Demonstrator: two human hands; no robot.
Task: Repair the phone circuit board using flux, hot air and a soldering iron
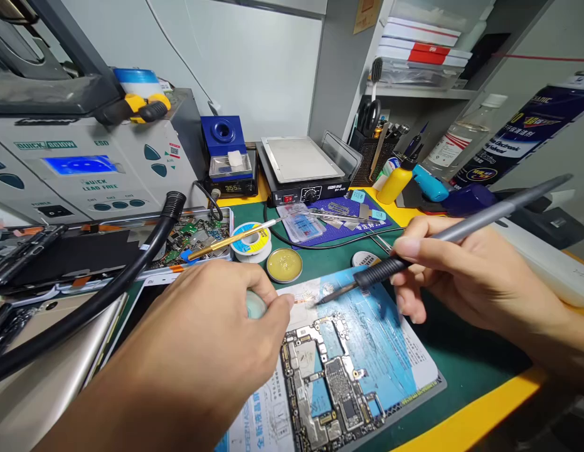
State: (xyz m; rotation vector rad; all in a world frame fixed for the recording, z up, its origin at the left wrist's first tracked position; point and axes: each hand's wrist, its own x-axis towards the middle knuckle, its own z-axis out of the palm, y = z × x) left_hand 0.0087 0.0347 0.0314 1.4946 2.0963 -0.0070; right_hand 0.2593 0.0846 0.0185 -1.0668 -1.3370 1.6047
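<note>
My right hand [442, 263] holds a soldering iron [383, 270] like a pen, its grey handle slanting up to the right. The iron's dark tip points down left, over the upper part of a printed blue and white sheet. Closed around a small round pale-green spool [256, 305], my left hand [226, 326] partly covers it; thumb and forefinger meet near the iron's tip. Below the tip lies a phone circuit board [329, 383] on the blue and white mat [386, 339]. The left edge of that board is near my left hand.
A tin of yellow paste [285, 265], a solder reel [251, 242] and a gold-handled tool [230, 243] lie beyond my left hand. A hot-air station [89, 169] with a black hose [150, 245] stands left. Behind are a hot plate [301, 169] and tweezers [343, 217]; bottles [398, 182] stand right.
</note>
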